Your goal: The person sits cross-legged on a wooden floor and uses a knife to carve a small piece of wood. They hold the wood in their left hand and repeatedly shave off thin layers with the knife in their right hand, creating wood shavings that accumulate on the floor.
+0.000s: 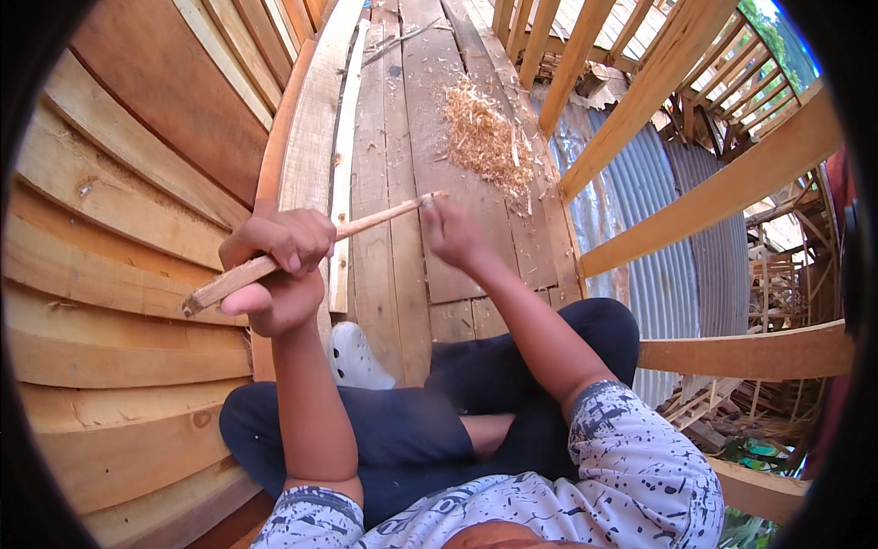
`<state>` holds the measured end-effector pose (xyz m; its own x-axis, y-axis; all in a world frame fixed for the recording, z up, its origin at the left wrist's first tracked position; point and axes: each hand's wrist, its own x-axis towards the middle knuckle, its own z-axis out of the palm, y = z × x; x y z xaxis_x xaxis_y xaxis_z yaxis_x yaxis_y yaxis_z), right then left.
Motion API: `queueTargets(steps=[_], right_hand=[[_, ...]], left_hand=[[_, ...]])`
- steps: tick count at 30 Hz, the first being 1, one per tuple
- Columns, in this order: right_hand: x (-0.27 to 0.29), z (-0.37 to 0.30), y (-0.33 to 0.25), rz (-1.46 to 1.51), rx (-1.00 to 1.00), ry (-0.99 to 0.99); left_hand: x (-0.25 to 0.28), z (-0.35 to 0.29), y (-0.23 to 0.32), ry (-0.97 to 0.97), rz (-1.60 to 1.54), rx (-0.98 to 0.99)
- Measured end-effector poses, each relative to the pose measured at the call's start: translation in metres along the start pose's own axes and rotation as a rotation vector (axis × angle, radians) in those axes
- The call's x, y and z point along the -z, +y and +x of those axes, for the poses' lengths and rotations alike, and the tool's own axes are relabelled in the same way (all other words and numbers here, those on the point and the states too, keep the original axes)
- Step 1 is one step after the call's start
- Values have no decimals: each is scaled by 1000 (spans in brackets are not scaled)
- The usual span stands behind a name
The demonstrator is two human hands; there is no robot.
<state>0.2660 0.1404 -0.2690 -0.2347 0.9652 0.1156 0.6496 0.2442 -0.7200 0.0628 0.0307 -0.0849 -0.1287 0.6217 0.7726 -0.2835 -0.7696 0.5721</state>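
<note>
A long wooden stick (389, 217) slants across in front of me, thick and squared at its near left end and thinner at its far right end. My left hand (279, 247) is wrapped round the thicker part, with the squared end jutting out past the thumb side. At the thin tip, my right hand (451, 233) has its fingers closed against the stick. That hand is slightly blurred, and whether it also holds something small cannot be made out.
A pile of wood shavings (485, 137) lies on the plank floor (370, 183) beyond my right hand. A board wall (119, 265) rises on the left, a slatted wooden railing (704, 215) on the right. Corrugated metal sheets (668, 274) lie beyond it. A white clog (357, 357) is by my legs.
</note>
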Motion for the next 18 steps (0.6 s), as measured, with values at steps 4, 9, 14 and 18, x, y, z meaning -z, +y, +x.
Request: queueTargets(steps=[4, 9, 14, 18], right_hand=[[7, -5, -31, -130, -62, -19], [3, -4, 13, -69, -49, 20], [21, -9, -36, 17, -13, -106], [13, 1, 6, -72, -215, -106]], left_hand=[[-6, 2, 4, 16, 77, 1], [-10, -1, 2, -127, 9, 70], [-20, -3, 6, -76, 67, 78], [-20, 5, 1, -116, -5, 79]])
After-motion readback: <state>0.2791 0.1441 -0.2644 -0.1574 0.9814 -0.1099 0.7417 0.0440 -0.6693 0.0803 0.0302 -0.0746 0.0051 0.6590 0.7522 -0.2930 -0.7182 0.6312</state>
